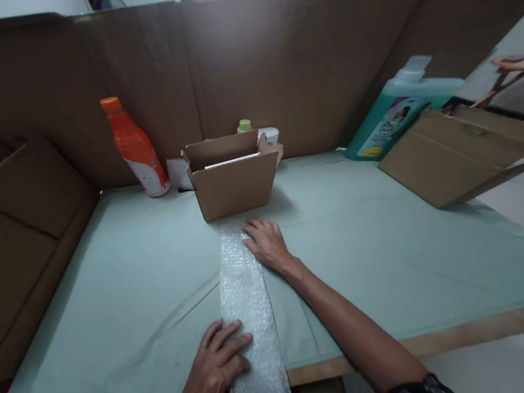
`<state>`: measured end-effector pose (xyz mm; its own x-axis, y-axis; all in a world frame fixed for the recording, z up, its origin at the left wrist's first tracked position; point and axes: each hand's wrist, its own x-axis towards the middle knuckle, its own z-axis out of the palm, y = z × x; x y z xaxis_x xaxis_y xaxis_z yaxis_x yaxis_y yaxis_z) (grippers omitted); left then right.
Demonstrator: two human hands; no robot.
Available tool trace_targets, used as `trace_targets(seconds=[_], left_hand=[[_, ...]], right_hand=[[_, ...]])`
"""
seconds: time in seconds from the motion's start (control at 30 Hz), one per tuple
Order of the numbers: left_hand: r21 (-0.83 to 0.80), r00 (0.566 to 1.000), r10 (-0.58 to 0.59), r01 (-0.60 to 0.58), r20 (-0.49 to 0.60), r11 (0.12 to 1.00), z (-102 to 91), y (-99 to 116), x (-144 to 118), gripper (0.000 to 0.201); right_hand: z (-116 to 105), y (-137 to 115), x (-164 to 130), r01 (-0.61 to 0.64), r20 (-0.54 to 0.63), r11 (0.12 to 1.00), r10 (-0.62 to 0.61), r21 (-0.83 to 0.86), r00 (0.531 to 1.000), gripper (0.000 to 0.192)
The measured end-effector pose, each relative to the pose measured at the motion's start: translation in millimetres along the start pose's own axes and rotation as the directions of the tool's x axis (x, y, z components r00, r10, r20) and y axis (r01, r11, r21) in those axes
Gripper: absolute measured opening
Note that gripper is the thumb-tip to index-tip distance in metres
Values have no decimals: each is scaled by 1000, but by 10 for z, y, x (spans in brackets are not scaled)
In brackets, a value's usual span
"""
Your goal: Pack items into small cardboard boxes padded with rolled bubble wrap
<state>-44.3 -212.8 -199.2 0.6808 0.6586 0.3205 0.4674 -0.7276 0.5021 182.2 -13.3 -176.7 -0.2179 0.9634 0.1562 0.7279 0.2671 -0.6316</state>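
Head view: one bubble-wrap strip (244,284), two hands on it: left hand (218,364), right hand (268,245), both unclenched; one cardboard carton (236,188) beyond; one orange bottle (137,148), one teal bottle (390,115).

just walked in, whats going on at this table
A strip of bubble wrap lies on a pale green cloth, its near end past the table edge. The person's left hand rests on the nearer part; the right hand touches its right edge near the far end, just short of an open cardboard box.
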Motion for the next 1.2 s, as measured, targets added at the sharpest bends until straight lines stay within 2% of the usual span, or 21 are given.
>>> trace_targets(seconds=[0.1, 0.27, 0.4, 0.53, 0.6, 0.67, 0.77, 0.87, 0.93, 1.0, 1.13, 1.2], left_hand=[[-31, 1000, 23, -22, 18, 999, 3, 20, -6, 44], [-120, 995, -60, 69, 74, 990, -2, 82, 4, 37], [-176, 995, -91, 98, 46, 980, 82, 67, 6, 30], [-209, 997, -76, 69, -28, 976, 130, 46, 11, 27], [-227, 995, -93, 86, -20, 970, 104, 73, 22, 28], [-258, 991, -137, 133, 4, 957, 63, 116, 33, 30], [-308, 979, -206, 198, 9, 930, 13, 163, 42, 31], [-351, 969, -246, 235, 15, 906, -15, 164, 48, 26], [-383, 968, -250, 238, 21, 892, -33, 156, 57, 22], [-391, 967, -253, 243, 27, 888, -54, 159, 70, 18], [-342, 965, -259, 255, 34, 904, -80, 207, 69, 18], [-326, 966, -256, 252, 30, 911, -74, 230, 50, 19]], right_hand=[[51, -5, 63, 98, 57, 987, -92, -129, 994, 35], [42, -13, 106, 234, 163, 947, -201, -221, 966, 37], [49, -170, 293, 257, 186, 933, -213, -253, 959, 37], [130, -403, 669, 266, 213, 936, -218, -232, 952, 41], [143, -473, 826, 261, 223, 943, -214, -205, 951, 41], [102, -483, 864, 265, 239, 950, -222, -164, 945, 39], [-42, -396, 598, 292, 283, 953, -259, -80, 923, 36], [-177, -280, 60, 317, 328, 948, -290, -30, 899, 32], [-205, -236, -279, 300, 302, 950, -261, -90, 917, 34], [-181, -230, -501, 252, 246, 951, -205, -177, 947, 39], [-84, -286, -572, 210, 201, 954, -167, -215, 965, 19], [-51, -315, -529, 222, 192, 954, -183, -203, 964, 17]])
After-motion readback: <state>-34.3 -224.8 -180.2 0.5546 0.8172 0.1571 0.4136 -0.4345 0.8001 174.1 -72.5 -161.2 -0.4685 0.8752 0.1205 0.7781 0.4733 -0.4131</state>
